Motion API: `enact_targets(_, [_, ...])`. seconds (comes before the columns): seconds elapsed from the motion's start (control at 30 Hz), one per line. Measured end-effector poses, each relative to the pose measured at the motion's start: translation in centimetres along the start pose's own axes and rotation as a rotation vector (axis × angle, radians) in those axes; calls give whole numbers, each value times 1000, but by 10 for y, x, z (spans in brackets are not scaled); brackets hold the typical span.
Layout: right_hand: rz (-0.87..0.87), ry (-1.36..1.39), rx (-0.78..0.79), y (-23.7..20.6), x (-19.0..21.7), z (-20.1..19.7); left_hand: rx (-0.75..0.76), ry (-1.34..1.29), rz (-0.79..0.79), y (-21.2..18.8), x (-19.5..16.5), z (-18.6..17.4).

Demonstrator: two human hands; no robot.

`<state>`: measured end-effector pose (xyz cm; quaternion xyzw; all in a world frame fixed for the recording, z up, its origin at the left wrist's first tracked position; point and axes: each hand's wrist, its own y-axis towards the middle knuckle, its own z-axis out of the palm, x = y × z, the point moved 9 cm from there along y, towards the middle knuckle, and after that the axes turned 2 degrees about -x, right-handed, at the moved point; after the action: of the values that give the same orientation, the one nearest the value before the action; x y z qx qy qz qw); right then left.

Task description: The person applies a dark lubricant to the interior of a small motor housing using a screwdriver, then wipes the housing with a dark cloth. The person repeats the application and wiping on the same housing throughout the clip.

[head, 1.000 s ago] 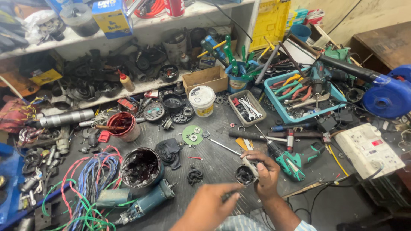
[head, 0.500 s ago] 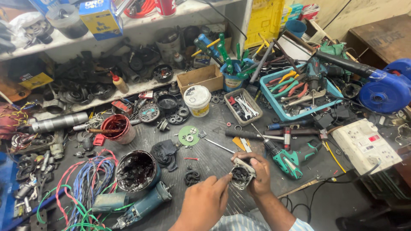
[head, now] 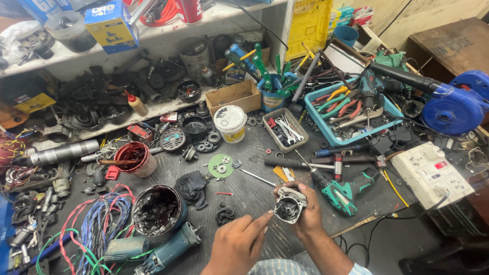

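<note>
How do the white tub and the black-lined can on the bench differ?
The white tub is closed with a lid; the black-lined can is open, its inside coated dark. The tub sits farther back by the cardboard box; the can is nearer the left hand. Both stand upright.

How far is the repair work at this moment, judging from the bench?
Done: the tool is opened, and a green disc lies loose on the bench. In hand: the right hand holds the grey motor housing while the left hand points a finger into it. Left: the housing is open, not reassembled.
</note>
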<state>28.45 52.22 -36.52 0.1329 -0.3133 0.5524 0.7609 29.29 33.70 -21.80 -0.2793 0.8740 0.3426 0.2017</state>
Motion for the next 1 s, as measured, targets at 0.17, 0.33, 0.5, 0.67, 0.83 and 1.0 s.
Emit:
enact_targets(0.17, [-192, -164, 96, -4, 17, 11, -152, -167, -25, -3, 5, -19])
enact_targets(0.33, [-272, -167, 180, -11, 24, 18, 34, -153, -55, 2, 6, -10])
enact_targets(0.5, [-418, -382, 284, -23, 34, 30, 121, -177, -120, 8, 7, -20])
enact_targets(0.67, [-415, -386, 280, -23, 32, 33, 108, -117, -98, 10, -4, -35])
enact_targets(0.83, [-393, -305, 276, -23, 32, 33, 95, -135, -98, 11, -7, -25])
enact_targets(1.0, [-335, -267, 188, -21, 27, 22, 54, 24, -17, 6, -7, -13])
